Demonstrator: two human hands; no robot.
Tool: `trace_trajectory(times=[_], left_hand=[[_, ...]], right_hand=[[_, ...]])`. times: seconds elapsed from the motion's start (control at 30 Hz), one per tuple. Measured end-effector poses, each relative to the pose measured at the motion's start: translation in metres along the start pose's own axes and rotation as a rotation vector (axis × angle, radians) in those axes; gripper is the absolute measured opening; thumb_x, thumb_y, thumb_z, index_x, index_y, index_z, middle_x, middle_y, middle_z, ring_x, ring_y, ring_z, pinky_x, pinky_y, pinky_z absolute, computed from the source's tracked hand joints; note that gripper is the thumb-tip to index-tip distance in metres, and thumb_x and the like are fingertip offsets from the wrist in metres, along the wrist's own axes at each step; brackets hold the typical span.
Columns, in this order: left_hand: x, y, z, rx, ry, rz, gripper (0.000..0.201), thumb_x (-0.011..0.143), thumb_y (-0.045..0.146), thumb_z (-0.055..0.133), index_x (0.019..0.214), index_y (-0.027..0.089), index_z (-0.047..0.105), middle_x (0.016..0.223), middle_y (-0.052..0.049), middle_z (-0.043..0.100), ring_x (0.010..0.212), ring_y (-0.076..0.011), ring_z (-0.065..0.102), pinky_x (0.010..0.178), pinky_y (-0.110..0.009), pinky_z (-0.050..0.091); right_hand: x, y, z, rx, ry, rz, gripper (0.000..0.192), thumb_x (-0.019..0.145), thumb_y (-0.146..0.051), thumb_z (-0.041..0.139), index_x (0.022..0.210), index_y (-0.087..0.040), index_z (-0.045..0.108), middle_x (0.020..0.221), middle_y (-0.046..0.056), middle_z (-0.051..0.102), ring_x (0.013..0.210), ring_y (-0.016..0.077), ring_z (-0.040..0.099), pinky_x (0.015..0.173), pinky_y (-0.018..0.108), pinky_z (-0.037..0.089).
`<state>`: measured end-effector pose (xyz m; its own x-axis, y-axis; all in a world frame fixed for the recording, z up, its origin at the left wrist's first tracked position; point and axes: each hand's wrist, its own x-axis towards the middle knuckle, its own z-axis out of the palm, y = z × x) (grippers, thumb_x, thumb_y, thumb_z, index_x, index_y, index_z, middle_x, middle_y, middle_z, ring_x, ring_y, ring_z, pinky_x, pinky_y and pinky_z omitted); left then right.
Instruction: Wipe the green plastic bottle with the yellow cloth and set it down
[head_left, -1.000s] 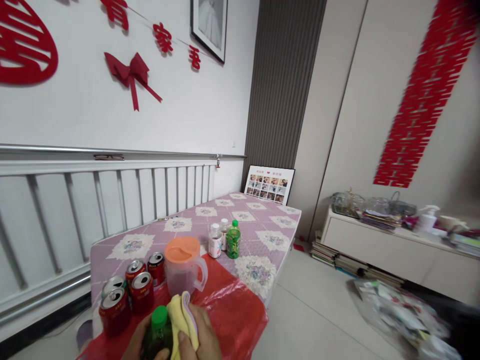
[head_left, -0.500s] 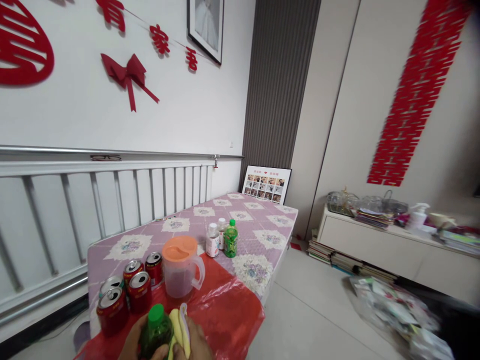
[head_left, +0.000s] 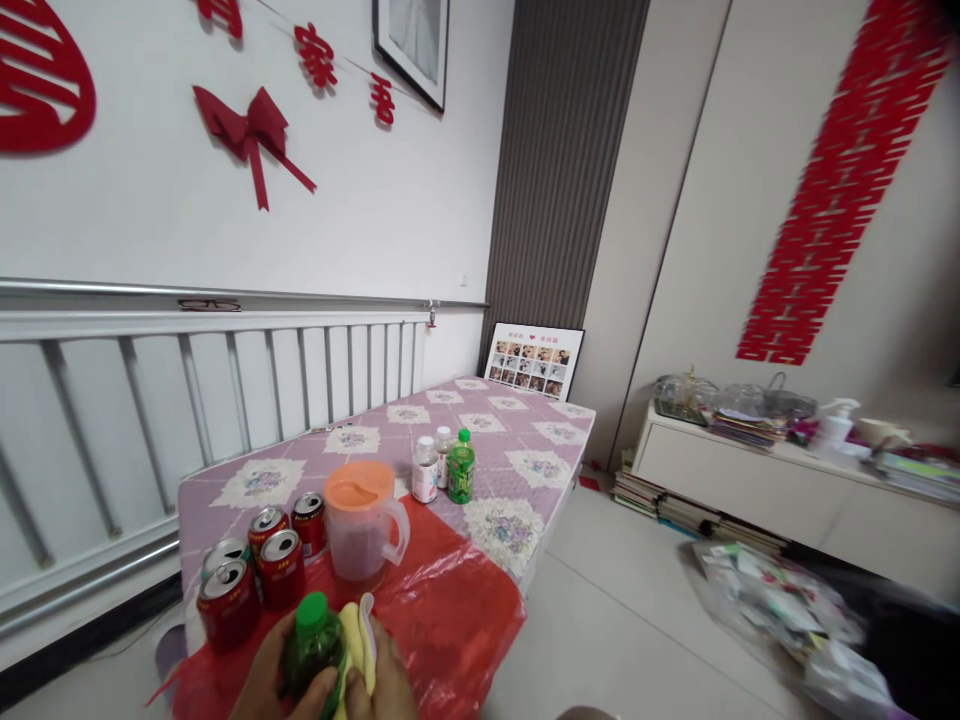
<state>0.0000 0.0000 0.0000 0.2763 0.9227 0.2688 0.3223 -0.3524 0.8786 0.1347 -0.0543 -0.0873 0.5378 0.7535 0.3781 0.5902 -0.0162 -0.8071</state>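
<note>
Bottle [head_left: 313, 650], green, capped, low over red sheet [head_left: 450, 620]: left hand [head_left: 266, 680] wrapped round its body, right hand [head_left: 386, 680] pressing yellow cloth [head_left: 352, 645] against it. Likely light, smooth, slippery; grip mid-body.

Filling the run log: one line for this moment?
left hand: holds green bottle | right hand: yellow cloth against bottle | pitcher behind

A home, a lived-in bedroom: red paper wedding decorations [head_left: 840, 180] on white walls, a framed portrait [head_left: 411, 45], a quilted mattress [head_left: 480, 440], a photo collage [head_left: 534, 360], a cluttered low cabinet [head_left: 787, 480]
</note>
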Motion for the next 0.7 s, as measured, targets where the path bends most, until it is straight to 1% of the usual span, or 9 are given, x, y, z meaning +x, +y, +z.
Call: trace_trajectory(times=[0.07, 0.17, 0.2, 0.3, 0.37, 0.47, 0.6, 0.67, 0.7], left_hand=[[0.003, -0.004, -0.004, 0.0, -0.05, -0.014, 0.059, 0.06, 0.045, 0.074, 0.113, 0.022, 0.062, 0.106, -0.006, 0.076, 0.099, -0.033, 0.072, 0.085, -0.039, 0.063], [0.013, -0.02, -0.013, -0.034, -0.146, -0.019, 0.062, 0.062, 0.043, 0.074, 0.119, 0.024, 0.06, 0.113, -0.006, 0.075, 0.105, -0.0325, 0.07, 0.094, -0.041, 0.059], [0.018, -0.026, -0.016, -0.061, -0.175, -0.01, 0.063, 0.063, 0.042, 0.073, 0.121, 0.023, 0.059, 0.118, -0.007, 0.073, 0.109, -0.0323, 0.069, 0.098, -0.042, 0.056], [0.029, -0.04, -0.023, -0.128, -0.323, 0.021, 0.067, 0.067, 0.044, 0.07, 0.127, 0.018, 0.055, 0.128, -0.011, 0.068, 0.118, -0.0322, 0.064, 0.103, -0.041, 0.051], [0.031, -0.041, -0.025, -0.116, -0.353, 0.026, 0.069, 0.067, 0.045, 0.068, 0.129, 0.017, 0.054, 0.129, -0.012, 0.067, 0.119, -0.032, 0.063, 0.104, -0.04, 0.05], [0.027, -0.029, -0.02, -0.044, -0.277, 0.016, 0.069, 0.065, 0.049, 0.069, 0.125, 0.018, 0.056, 0.123, -0.011, 0.07, 0.114, -0.0325, 0.066, 0.102, -0.041, 0.052], [0.017, -0.011, -0.01, 0.072, -0.075, 0.033, 0.066, 0.064, 0.054, 0.068, 0.117, 0.016, 0.06, 0.108, -0.012, 0.071, 0.105, -0.0341, 0.067, 0.097, -0.047, 0.055], [0.016, -0.009, -0.007, 0.101, -0.014, 0.063, 0.065, 0.063, 0.055, 0.069, 0.114, 0.015, 0.061, 0.106, -0.013, 0.07, 0.103, -0.0346, 0.067, 0.095, -0.049, 0.055], [0.016, -0.01, -0.007, 0.108, -0.008, 0.069, 0.063, 0.063, 0.055, 0.069, 0.112, 0.015, 0.062, 0.105, -0.013, 0.069, 0.103, -0.0344, 0.067, 0.095, -0.049, 0.055]], right_hand=[[-0.001, -0.002, -0.004, -0.013, -0.026, 0.019, 0.066, 0.069, -0.007, 0.052, 0.135, -0.016, 0.057, 0.13, 0.013, 0.065, 0.119, 0.0276, 0.062, 0.101, 0.04, 0.049], [-0.002, -0.009, -0.008, -0.043, -0.054, 0.038, 0.067, 0.068, -0.007, 0.053, 0.135, -0.016, 0.057, 0.129, 0.013, 0.066, 0.119, 0.0286, 0.062, 0.101, 0.039, 0.05], [-0.002, -0.01, -0.007, -0.052, -0.069, 0.037, 0.068, 0.068, -0.007, 0.054, 0.135, -0.015, 0.057, 0.128, 0.014, 0.066, 0.118, 0.0288, 0.063, 0.1, 0.039, 0.05], [-0.003, -0.008, -0.003, -0.082, -0.084, 0.034, 0.071, 0.066, -0.007, 0.056, 0.136, -0.015, 0.056, 0.126, 0.015, 0.067, 0.115, 0.0297, 0.064, 0.098, 0.039, 0.051], [-0.004, -0.005, 0.002, -0.096, -0.078, 0.025, 0.072, 0.066, -0.007, 0.057, 0.137, -0.014, 0.056, 0.127, 0.015, 0.066, 0.116, 0.0298, 0.064, 0.098, 0.039, 0.051], [-0.006, -0.003, 0.004, -0.106, -0.061, 0.038, 0.071, 0.067, -0.007, 0.056, 0.137, -0.015, 0.056, 0.128, 0.014, 0.065, 0.118, 0.0289, 0.063, 0.1, 0.038, 0.05], [-0.008, -0.005, 0.002, -0.076, -0.06, 0.05, 0.07, 0.068, -0.007, 0.057, 0.137, -0.017, 0.056, 0.13, 0.013, 0.064, 0.12, 0.0288, 0.062, 0.102, 0.038, 0.049], [-0.008, -0.009, -0.001, -0.047, -0.04, 0.05, 0.068, 0.069, -0.006, 0.056, 0.135, -0.017, 0.057, 0.13, 0.013, 0.065, 0.12, 0.0291, 0.062, 0.102, 0.04, 0.049], [-0.007, -0.012, -0.003, -0.028, -0.03, 0.045, 0.067, 0.069, -0.005, 0.055, 0.135, -0.017, 0.057, 0.13, 0.013, 0.065, 0.12, 0.0289, 0.061, 0.102, 0.04, 0.049]])
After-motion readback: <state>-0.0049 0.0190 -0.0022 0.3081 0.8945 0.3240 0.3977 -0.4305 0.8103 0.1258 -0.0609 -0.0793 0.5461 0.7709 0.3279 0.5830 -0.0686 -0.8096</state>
